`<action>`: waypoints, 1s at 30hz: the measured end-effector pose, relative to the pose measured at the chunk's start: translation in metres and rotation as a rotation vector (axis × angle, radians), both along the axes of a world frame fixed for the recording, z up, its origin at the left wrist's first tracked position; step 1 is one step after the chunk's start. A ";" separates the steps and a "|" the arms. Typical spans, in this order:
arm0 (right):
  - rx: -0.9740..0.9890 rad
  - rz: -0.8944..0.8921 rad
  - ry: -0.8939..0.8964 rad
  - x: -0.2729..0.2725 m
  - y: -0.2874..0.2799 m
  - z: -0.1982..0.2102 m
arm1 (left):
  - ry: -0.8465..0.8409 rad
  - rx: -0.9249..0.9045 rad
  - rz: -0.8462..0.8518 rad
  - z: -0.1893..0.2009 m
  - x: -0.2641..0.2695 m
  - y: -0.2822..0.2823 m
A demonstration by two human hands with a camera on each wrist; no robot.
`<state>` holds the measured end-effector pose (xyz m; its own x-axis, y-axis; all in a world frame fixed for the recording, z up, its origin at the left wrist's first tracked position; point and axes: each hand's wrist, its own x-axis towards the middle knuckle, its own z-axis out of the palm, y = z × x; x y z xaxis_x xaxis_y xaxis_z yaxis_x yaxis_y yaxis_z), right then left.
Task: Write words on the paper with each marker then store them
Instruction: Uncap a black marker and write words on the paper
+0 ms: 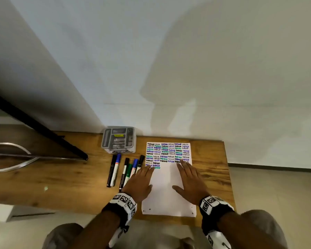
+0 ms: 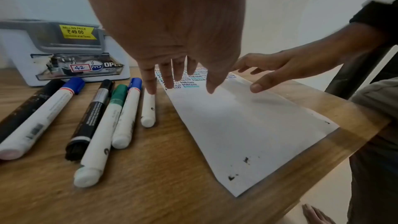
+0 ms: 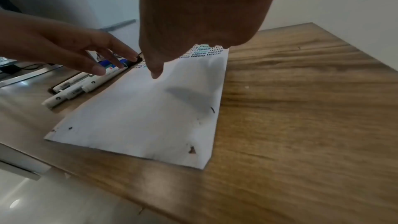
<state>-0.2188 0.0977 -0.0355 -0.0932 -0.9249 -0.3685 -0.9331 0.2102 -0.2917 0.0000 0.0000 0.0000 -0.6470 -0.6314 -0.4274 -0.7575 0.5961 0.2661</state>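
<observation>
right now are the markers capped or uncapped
Capped, where visible: the markers lying beside the paper show black, blue and green caps; the nearest one's cap end is hidden.

A brown wooden table fills the lower middle of the picture. On it lie a white paper at the right, six markers left of it, and a grey box behind them
</observation>
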 end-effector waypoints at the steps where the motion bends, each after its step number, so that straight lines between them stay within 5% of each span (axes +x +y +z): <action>1: 0.018 -0.003 -0.021 0.001 0.001 -0.004 | -0.013 -0.001 -0.016 -0.004 0.001 0.002; 9: -0.041 0.024 0.103 0.014 0.021 -0.018 | -0.113 -0.080 -0.128 -0.026 0.013 0.023; 15: -0.045 0.051 0.155 0.027 0.037 0.016 | -0.147 -0.130 -0.072 -0.030 0.006 0.045; 30: 0.061 0.074 0.055 0.011 0.038 -0.005 | -0.049 -0.065 -0.070 -0.042 -0.006 0.068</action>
